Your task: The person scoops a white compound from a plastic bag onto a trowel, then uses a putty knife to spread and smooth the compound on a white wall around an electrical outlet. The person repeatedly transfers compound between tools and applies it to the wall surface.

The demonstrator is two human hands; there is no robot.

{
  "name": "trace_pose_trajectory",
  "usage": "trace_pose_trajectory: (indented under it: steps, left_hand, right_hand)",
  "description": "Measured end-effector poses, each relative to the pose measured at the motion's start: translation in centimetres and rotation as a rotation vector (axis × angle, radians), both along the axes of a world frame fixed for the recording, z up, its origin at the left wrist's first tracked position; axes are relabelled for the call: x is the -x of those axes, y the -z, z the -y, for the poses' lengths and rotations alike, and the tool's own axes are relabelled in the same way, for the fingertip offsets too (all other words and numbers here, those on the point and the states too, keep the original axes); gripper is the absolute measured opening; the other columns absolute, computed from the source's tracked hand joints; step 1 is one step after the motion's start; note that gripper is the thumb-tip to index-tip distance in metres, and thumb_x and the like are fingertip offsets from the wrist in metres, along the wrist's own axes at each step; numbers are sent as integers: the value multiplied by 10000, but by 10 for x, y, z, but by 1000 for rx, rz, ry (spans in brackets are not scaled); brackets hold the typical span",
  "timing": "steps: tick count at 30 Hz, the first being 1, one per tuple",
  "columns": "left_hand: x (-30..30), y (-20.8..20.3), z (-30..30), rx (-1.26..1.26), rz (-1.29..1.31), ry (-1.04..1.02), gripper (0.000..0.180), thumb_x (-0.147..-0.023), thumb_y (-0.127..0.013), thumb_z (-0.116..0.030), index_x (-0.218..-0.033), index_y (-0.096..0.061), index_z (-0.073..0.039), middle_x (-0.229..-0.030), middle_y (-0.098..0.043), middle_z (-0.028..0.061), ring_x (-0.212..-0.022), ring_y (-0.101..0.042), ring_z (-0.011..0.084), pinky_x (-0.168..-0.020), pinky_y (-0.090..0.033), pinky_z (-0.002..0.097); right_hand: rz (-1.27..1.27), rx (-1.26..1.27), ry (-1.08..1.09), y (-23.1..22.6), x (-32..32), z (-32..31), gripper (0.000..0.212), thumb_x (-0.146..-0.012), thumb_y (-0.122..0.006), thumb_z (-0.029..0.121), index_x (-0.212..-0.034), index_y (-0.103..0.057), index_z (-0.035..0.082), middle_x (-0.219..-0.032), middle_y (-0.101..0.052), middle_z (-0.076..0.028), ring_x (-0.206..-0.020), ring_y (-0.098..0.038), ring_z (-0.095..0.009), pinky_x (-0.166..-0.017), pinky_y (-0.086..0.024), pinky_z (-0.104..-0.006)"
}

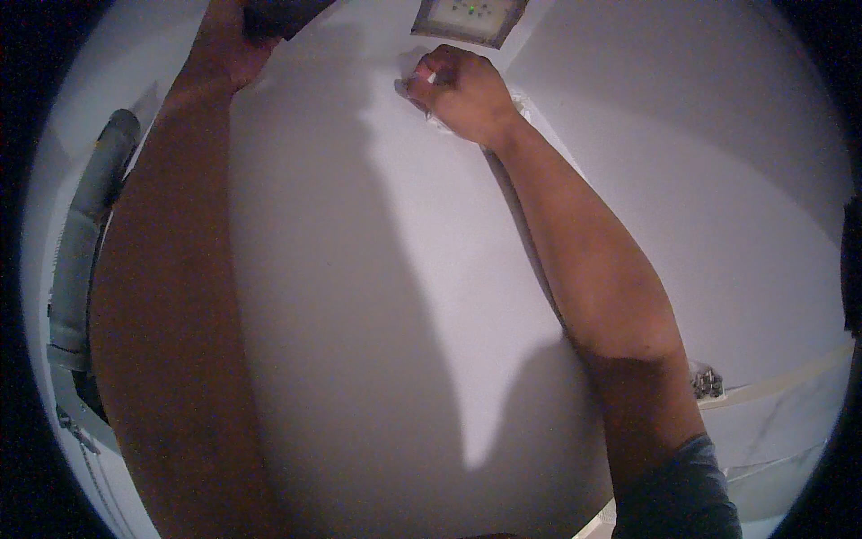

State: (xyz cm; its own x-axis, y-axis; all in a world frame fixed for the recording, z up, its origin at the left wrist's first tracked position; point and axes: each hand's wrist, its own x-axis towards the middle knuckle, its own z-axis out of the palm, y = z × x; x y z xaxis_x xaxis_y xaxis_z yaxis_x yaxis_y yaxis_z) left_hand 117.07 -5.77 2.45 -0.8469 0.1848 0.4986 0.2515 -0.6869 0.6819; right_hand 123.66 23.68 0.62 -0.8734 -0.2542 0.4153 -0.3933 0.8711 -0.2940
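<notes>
Wall work judged underway: small white piece pinched by right hand below panel; dark tool gripped by left hand, not yet applied.

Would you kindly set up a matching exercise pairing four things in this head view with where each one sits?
Things:
1. left hand
2. right hand
3. square wall panel
4. small pile of metal bits

Places:
A. top centre, on the white wall
B. upper left, gripping a dark object
C. lower right, on a white ledge
D. just below the panel, closed on a small white piece

Pairs: 1-B, 2-D, 3-A, 4-C
</notes>
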Motion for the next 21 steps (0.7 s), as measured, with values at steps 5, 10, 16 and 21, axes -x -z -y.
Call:
trace_pose_trajectory:
  steps: [5,10,16,21]
  left_hand:
    - [-2,8,-25,-60,114,-113,289,-886,-610,-243,-1038,-661,-3,-1018,-669,131,-943,-658,287,-879,-552,389]
    - [-2,-21,-10,-24,118,-70,316,-888,-611,-241,-1077,-640,11,-1072,-647,153,-949,-641,278,-840,-561,357]
    - [5,-37,-18,225,178,-53,239,-829,-659,-204,-973,-648,-13,-937,-645,127,-803,-637,261,-761,-567,337]
    - [-5,-29,-41,582,371,48,140,-802,-689,-167,-818,-607,-54,-794,-605,55,-662,-600,212,-667,-560,321]
  right_hand:
    - [13,-58,17,16,3,-18,350,-897,-628,466,-1042,-748,171,-1135,-715,-183,-1084,-665,-411,-983,-525,-506]
    - [-47,-10,-56,-11,-18,-4,306,-957,-631,311,-926,-690,12,-861,-693,-130,-745,-642,-280,-738,-525,-428]
    - [29,-3,-33,-20,11,-26,378,-971,-576,352,-968,-700,-5,-864,-713,-190,-805,-682,-315,-786,-530,-427]
    - [-21,55,-111,-10,32,-44,388,-986,-533,315,-1049,-707,-27,-955,-726,-192,-880,-691,-299,-819,-539,-409]
